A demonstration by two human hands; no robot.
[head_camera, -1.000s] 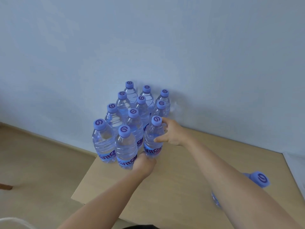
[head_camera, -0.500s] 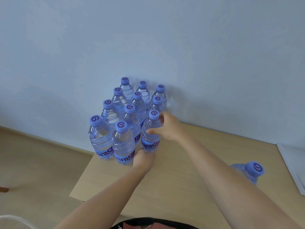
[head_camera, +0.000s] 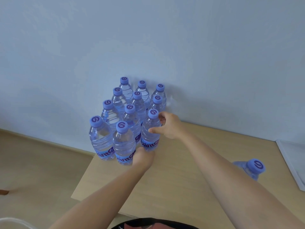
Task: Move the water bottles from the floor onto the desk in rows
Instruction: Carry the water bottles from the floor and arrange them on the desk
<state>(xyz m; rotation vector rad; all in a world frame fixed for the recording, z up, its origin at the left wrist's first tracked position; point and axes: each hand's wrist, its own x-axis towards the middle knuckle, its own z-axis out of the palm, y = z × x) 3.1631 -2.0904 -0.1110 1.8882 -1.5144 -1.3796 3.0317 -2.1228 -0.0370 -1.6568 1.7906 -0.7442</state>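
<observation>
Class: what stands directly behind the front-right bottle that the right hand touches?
Behind the front-right bottle two more capped bottles run in a line toward the wall. Their bases are covered by the bottles in front.

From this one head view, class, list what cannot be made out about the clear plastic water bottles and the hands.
- Left hand: fingers hidden behind the front clear plastic bottles.
- Lone purple-capped bottle: body hidden by the right forearm.
- Back-row bottles: labels hidden by nearer rows.
- White object: cut off by the right edge.
</observation>
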